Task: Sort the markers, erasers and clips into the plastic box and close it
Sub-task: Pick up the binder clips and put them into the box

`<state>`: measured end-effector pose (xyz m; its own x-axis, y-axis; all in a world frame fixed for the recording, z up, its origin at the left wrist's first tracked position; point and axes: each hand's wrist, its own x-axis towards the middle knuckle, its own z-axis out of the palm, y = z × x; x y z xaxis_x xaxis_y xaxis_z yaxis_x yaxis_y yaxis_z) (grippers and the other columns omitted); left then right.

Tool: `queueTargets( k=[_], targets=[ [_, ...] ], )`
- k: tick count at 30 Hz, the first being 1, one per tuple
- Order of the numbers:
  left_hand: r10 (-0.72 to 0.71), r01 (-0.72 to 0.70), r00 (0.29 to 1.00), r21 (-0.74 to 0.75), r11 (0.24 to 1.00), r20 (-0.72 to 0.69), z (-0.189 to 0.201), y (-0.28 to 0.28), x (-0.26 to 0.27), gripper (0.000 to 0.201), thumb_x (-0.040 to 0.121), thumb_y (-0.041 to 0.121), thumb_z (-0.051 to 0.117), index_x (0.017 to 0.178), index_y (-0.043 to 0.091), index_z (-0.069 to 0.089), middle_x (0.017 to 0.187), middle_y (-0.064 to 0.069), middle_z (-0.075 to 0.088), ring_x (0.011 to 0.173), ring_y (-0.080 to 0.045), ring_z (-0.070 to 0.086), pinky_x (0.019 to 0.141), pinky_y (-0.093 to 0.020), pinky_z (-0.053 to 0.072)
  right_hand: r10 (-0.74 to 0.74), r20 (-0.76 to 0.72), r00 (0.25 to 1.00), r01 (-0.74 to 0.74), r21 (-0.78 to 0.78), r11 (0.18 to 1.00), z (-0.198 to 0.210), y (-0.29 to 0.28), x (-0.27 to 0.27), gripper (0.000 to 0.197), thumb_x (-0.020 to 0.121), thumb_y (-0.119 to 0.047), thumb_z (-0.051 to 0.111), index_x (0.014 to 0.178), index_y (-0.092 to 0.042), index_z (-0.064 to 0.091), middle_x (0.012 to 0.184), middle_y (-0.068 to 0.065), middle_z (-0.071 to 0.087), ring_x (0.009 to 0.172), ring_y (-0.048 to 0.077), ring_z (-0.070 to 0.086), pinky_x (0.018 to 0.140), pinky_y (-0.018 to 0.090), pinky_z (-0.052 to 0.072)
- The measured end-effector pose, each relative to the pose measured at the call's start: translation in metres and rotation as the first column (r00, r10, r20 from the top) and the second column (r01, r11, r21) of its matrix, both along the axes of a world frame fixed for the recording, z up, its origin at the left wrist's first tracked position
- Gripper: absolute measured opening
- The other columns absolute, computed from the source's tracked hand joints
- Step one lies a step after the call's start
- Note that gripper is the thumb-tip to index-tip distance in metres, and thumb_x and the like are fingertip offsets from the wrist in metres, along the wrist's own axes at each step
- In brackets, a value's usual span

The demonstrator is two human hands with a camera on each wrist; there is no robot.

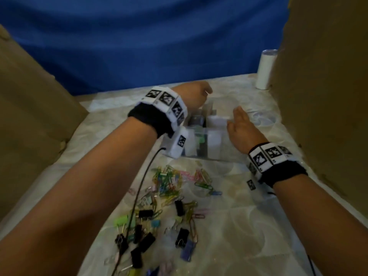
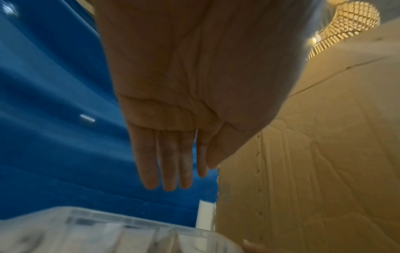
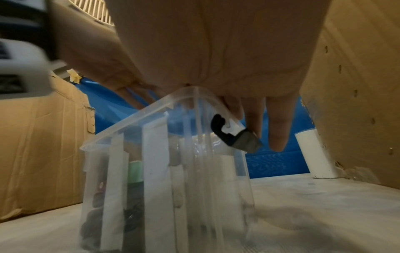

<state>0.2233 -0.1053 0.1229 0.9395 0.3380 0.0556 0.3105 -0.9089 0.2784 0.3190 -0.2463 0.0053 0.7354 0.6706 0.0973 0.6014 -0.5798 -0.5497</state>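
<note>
A clear plastic box (image 1: 214,136) with white dividers stands open at mid-table, dark items and a green one inside. My left hand (image 1: 196,94) hovers over its far left corner; in the left wrist view the hand (image 2: 171,164) is flat, fingers straight, holding nothing, above the box rim (image 2: 134,226). My right hand (image 1: 238,121) lies over the box's right side. In the right wrist view its palm touches the box corner (image 3: 194,92) and its straight fingers (image 3: 279,130) hang beside a black latch (image 3: 223,131). Coloured paper clips (image 1: 175,182) and black binder clips (image 1: 143,244) lie loose in front.
Cardboard walls (image 1: 29,108) (image 1: 326,96) close in both sides, and a blue cloth (image 1: 139,40) hangs behind. A white roll (image 1: 264,70) stands at the back right. A black cable (image 1: 140,188) runs across the clips from my left wrist.
</note>
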Motion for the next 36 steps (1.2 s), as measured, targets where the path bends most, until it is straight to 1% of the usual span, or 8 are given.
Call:
queueTargets(
  k=[5, 8, 11, 15, 18, 27, 33, 36],
  targets=[
    [0.045, -0.038, 0.997, -0.108, 0.993, 0.063, -0.021, 0.028, -0.084, 0.037, 0.095, 0.010, 0.043, 0.130, 0.015, 0.051, 0.132, -0.003, 0.058, 0.118, -0.019, 0.056, 0.089, -0.018, 0.037, -0.027, 0.026, 0.999, 0.028, -0.017, 0.999, 0.013, -0.004, -0.012, 0.056, 0.101, -0.029, 0.030, 0.151, -0.007, 0.017, 0.162, 0.009, 0.004, 0.145, 0.032, 0.019, 0.118, 0.042, 0.019],
    [0.113, -0.109, 0.993, -0.123, 0.986, 0.031, -0.049, 0.044, -0.127, 0.030, 0.093, 0.013, 0.048, 0.122, 0.016, 0.058, 0.122, -0.001, 0.062, 0.108, -0.018, 0.059, 0.089, -0.021, 0.039, -0.042, 0.309, 0.950, 0.028, 0.050, 0.998, 0.025, -0.008, -0.047, 0.055, 0.093, -0.023, 0.047, 0.144, -0.010, 0.032, 0.157, 0.011, 0.017, 0.138, 0.036, 0.024, 0.111, 0.048, 0.026],
    [0.112, -0.130, 0.982, -0.118, 0.984, -0.154, -0.075, 0.051, -0.161, 0.025, 0.095, 0.018, 0.049, 0.116, 0.019, 0.062, 0.117, 0.000, 0.065, 0.103, -0.018, 0.061, 0.089, -0.027, 0.047, 0.034, 0.513, 0.858, -0.144, 0.178, 0.973, 0.036, -0.005, -0.094, 0.034, 0.085, -0.017, 0.056, 0.118, -0.010, 0.053, 0.129, 0.015, 0.047, 0.113, 0.036, 0.045, 0.098, 0.045, 0.039],
    [0.023, -0.073, 0.944, -0.141, 0.987, -0.330, -0.100, 0.037, -0.181, 0.023, 0.093, 0.025, 0.056, 0.114, 0.021, 0.065, 0.117, 0.001, 0.064, 0.098, -0.015, 0.062, 0.086, -0.031, 0.050, 0.453, 0.212, 0.866, -0.461, -0.013, 0.887, 0.027, 0.007, -0.138, 0.007, 0.090, -0.020, 0.055, 0.095, -0.020, 0.059, 0.095, -0.005, 0.055, 0.087, 0.014, 0.055, 0.077, 0.030, 0.049],
    [-0.029, -0.022, 0.935, -0.140, 0.990, -0.354, -0.116, 0.025, -0.179, 0.027, 0.088, 0.031, 0.062, 0.113, 0.023, 0.066, 0.116, 0.004, 0.063, 0.100, -0.016, 0.062, 0.080, -0.027, 0.048, 0.617, -0.015, 0.787, -0.577, -0.372, 0.727, 0.001, 0.015, -0.153, 0.012, 0.089, -0.023, 0.056, 0.099, -0.020, 0.061, 0.101, -0.003, 0.056, 0.093, 0.016, 0.055, 0.079, 0.030, 0.047],
    [0.021, -0.024, 0.941, -0.004, 1.000, -0.338, -0.139, 0.026, -0.173, 0.022, 0.082, 0.030, 0.067, 0.102, 0.021, 0.064, 0.106, 0.000, 0.066, 0.094, -0.021, 0.060, 0.072, -0.028, 0.042, 0.574, -0.084, 0.815, -0.553, -0.411, 0.725, -0.021, 0.012, -0.156, 0.021, 0.085, -0.029, 0.064, 0.101, -0.017, 0.057, 0.103, -0.001, 0.050, 0.094, 0.018, 0.050, 0.080, 0.029, 0.042],
    [0.110, -0.141, 0.984, -0.231, 0.963, -0.142, -0.133, 0.038, -0.198, 0.012, 0.083, 0.025, 0.066, 0.094, 0.020, 0.063, 0.087, 0.007, 0.063, 0.088, -0.015, 0.063, 0.077, -0.030, 0.051, 0.568, -0.139, 0.811, -0.568, -0.422, 0.707, -0.028, -0.003, -0.157, 0.035, 0.078, -0.039, 0.072, 0.103, -0.020, 0.057, 0.108, 0.000, 0.055, 0.097, 0.018, 0.052, 0.085, 0.034, 0.048],
    [0.172, -0.186, 0.983, -0.380, 0.906, -0.071, -0.128, 0.048, -0.213, 0.016, 0.085, 0.022, 0.067, 0.099, 0.016, 0.062, 0.094, 0.000, 0.065, 0.089, -0.017, 0.065, 0.080, -0.030, 0.052, 0.539, -0.144, 0.830, -0.548, -0.395, 0.737, -0.025, -0.006, -0.155, 0.028, 0.081, -0.039, 0.069, 0.100, -0.020, 0.059, 0.105, -0.003, 0.057, 0.093, 0.015, 0.055, 0.080, 0.027, 0.047]
  ],
)
